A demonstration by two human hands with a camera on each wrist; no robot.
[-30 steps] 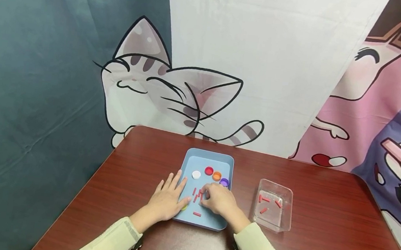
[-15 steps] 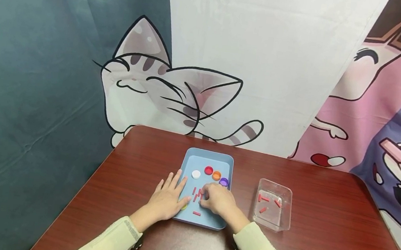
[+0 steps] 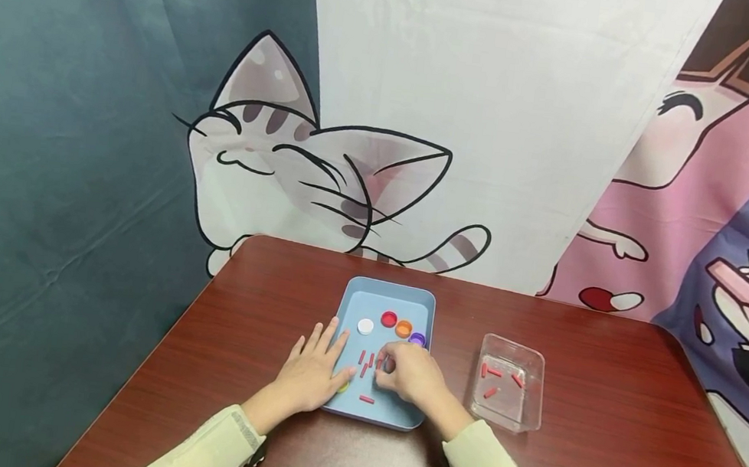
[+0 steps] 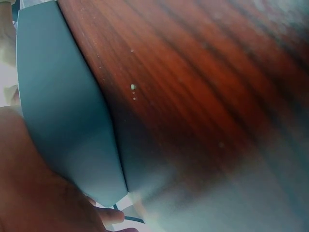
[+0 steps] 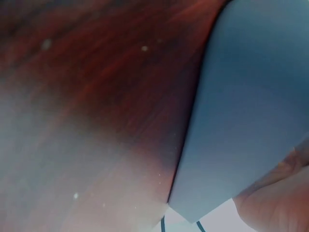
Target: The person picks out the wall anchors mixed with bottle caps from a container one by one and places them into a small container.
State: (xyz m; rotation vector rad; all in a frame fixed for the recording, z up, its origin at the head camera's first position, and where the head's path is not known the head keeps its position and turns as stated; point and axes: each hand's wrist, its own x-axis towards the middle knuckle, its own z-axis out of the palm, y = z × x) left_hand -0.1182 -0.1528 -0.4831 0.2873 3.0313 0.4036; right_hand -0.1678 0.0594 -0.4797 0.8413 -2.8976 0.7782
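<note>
A red stick (image 3: 379,364) — the right hand (image 3: 411,372) pinches it.

Right wrist (image 3: 446,413) overhangs the gap beside the tray (image 3: 390,289).

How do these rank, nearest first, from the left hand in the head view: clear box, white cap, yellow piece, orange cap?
1. Yellow piece, beside the left hand
2. White cap, left half of tray
3. Orange cap, right half
4. Clear box, right of tray
</note>
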